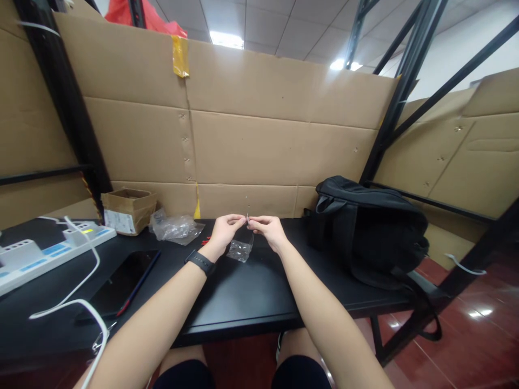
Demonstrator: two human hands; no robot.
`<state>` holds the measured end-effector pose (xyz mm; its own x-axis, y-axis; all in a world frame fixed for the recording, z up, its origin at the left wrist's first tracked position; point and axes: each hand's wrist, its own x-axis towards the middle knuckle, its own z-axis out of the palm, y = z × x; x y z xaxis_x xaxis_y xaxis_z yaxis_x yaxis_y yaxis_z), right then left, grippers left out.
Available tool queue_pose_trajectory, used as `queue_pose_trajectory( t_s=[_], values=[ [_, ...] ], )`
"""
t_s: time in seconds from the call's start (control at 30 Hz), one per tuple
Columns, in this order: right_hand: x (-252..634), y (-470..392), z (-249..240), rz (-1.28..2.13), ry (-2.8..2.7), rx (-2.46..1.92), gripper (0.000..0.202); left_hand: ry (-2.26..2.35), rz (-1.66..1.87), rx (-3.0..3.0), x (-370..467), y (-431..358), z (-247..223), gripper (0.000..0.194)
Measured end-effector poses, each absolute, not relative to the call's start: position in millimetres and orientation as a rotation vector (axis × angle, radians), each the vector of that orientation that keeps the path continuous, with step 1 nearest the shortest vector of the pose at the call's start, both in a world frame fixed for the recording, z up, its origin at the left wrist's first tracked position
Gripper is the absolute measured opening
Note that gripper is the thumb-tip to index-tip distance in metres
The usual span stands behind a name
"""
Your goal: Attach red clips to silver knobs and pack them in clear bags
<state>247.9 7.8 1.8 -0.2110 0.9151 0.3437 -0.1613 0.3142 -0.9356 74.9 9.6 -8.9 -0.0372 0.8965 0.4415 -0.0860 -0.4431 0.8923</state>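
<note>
My left hand [222, 233] and my right hand [271, 231] meet above the black table, both closed in a pinch with their fingertips almost touching. Between them shows a thin, upright, needle-like piece [248, 217], too small to name. Which fingers grip it I cannot tell. A fine dark strand seems to hang below the right fingertips. Just under the hands lies a small clear plastic bag [239, 250]. Some small red pieces [206, 241] lie beside my left wrist, which wears a black band [200, 261].
On the black table [243, 297], a black backpack [377, 227] stands at right. Crumpled clear plastic [175, 227] and an open cardboard box [128, 212] sit at back left. Nearer are a dark phone [124, 281], a power strip [57, 256] and a white cable [87, 270]. Cardboard [279, 146] walls the back.
</note>
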Motion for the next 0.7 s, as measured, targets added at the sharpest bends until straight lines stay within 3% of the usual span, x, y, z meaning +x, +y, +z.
queue_pose_trajectory(
  t_s=[0.27, 0.47, 0.6, 0.7],
  values=[
    [245, 3, 5, 1.362, -1.278, -0.623, 0.058, 0.973, 1.572, 1.577, 74, 6, -7, 0.032],
    [246, -2, 8, 1.438, -1.333, -0.583, 0.054, 1.109, 1.566, 1.678, 71, 12, -8, 0.029],
    [252, 1, 9, 1.313, -1.415, -0.670, 0.060, 1.280, 1.464, 1.814, 63, 0, 0, 0.022],
    [265, 5, 12, 1.014, -1.652, -0.851, 0.058, 1.345, 1.219, 2.023, 57, -26, -4, 0.022]
  ],
)
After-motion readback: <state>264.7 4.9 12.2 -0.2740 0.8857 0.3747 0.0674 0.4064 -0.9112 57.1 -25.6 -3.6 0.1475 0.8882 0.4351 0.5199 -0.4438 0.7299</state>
